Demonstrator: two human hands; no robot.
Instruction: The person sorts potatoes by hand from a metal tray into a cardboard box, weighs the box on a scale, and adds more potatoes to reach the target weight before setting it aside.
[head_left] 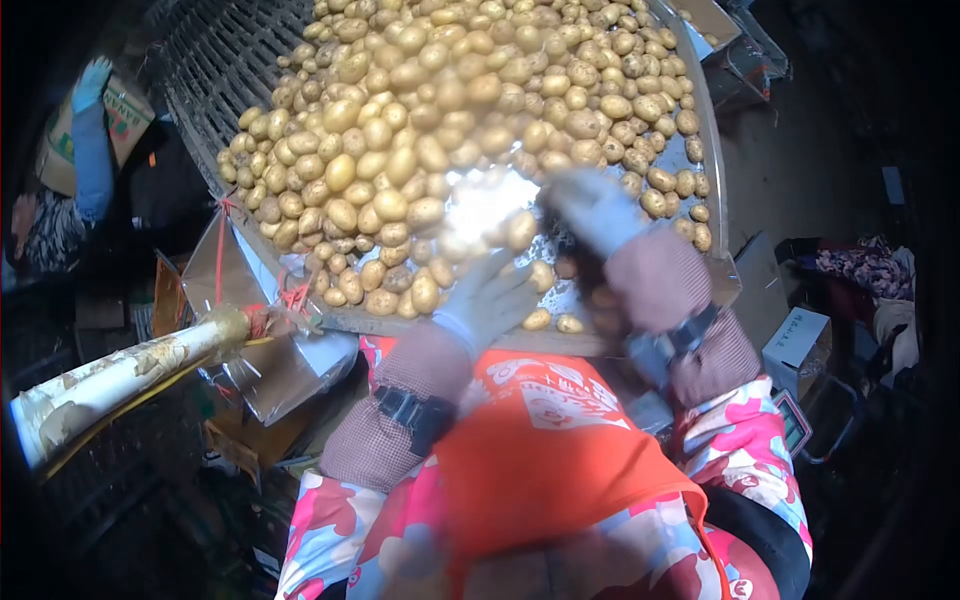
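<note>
A large heap of potatoes (390, 150) covers the sorting tray, whose metal rim (704, 110) runs along the right side. My left hand (490, 297), in a pale glove, reaches over the near edge with its fingers stretched out among a few loose potatoes. One potato (541, 276) lies right by those fingertips, and another potato (520, 230) is just beyond them. Further right, my right hand (597, 212), also gloved, is over the tray at the heap's near edge. Motion blur and glare hide its fingers and whatever may be in them.
A peeling white pole (130, 375) juts in from the left, tied with red string. Cardboard boxes (797, 345) stand at the right, below the tray. At far left, another person's blue-sleeved arm (92, 150) is beside a banana carton (125, 118).
</note>
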